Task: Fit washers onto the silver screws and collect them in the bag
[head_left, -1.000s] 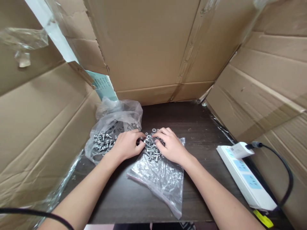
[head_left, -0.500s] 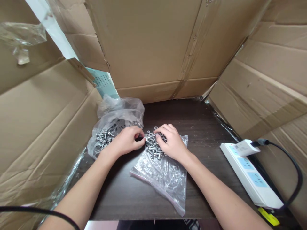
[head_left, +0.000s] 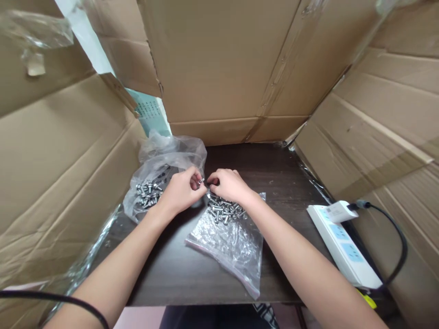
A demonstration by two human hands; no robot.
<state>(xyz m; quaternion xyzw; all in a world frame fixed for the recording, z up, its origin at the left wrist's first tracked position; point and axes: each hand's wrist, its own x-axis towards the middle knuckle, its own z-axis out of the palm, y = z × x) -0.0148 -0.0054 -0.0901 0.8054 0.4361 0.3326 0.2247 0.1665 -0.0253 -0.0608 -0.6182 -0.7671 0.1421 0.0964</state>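
Observation:
My left hand [head_left: 180, 190] and my right hand [head_left: 228, 184] meet fingertip to fingertip just above a dark wooden table [head_left: 281, 173]. The left hand pinches a small metal screw [head_left: 201, 181]. The right hand's fingers are closed in a pinch against that screw, and what they hold is too small to name. Below the hands, a heap of loose screws and washers [head_left: 223, 210] lies on a flat clear zip bag [head_left: 229, 242]. A crumpled clear bag [head_left: 161, 169] at the left holds more screws [head_left: 147, 190].
Cardboard sheets [head_left: 219, 64] wall in the table at the back, left and right. A white power strip [head_left: 343, 244] with a plugged-in adapter and black cable [head_left: 398, 256] lies at the right. Another black cable [head_left: 68, 304] crosses the bottom left corner.
Both hands have lifted off the screw heap and come together above it. The left hand now pinches one screw, with the right fingers closed against it.

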